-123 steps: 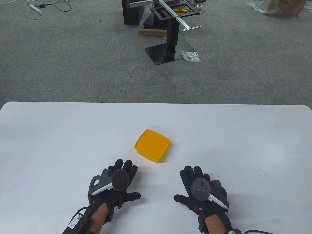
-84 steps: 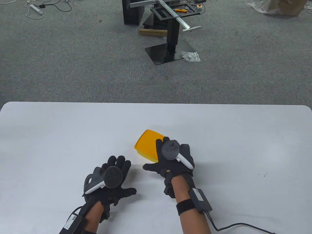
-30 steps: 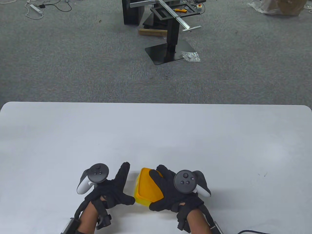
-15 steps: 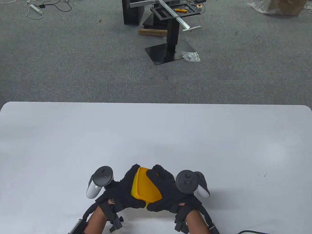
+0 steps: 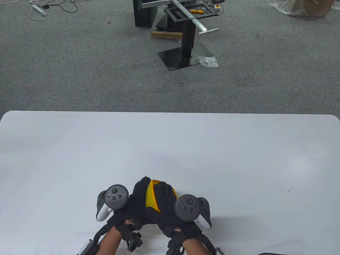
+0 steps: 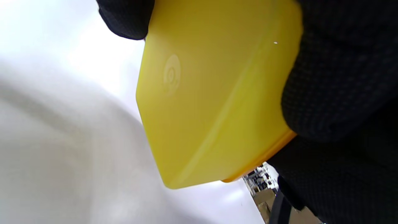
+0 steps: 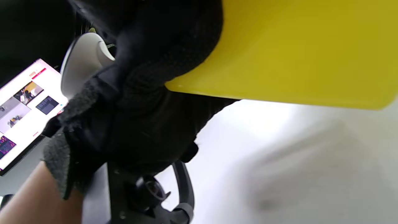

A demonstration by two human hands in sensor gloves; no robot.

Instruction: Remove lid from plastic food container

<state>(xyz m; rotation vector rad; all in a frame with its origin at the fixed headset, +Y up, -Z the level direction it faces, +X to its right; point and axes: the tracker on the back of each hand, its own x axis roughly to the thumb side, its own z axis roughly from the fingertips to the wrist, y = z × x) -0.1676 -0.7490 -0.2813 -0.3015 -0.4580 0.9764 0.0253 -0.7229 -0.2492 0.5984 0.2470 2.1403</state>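
The yellow plastic container (image 5: 152, 198) is held between both hands near the table's front edge, tilted and lifted off the white table (image 5: 239, 159). My left hand (image 5: 140, 193) grips its left side. My right hand (image 5: 162, 197) lies over its orange lid, fingers covering most of it. In the left wrist view the container's yellow underside (image 6: 211, 93) fills the frame, with the orange lid rim (image 6: 275, 145) still seated along its edge. In the right wrist view the container's wall (image 7: 304, 46) is at the top, with the left hand (image 7: 140, 99) beside it.
The table's far edge (image 5: 170, 113) borders grey carpet. A black stand (image 5: 186, 47) and tools lie on the floor beyond. A lit screen (image 7: 21, 102) shows at the left of the right wrist view.
The right hand reached the container and pulled it toward the front edge. The left hand closed on its left side. Both hands now hold it tilted, and the right hand has slid further over the lid.
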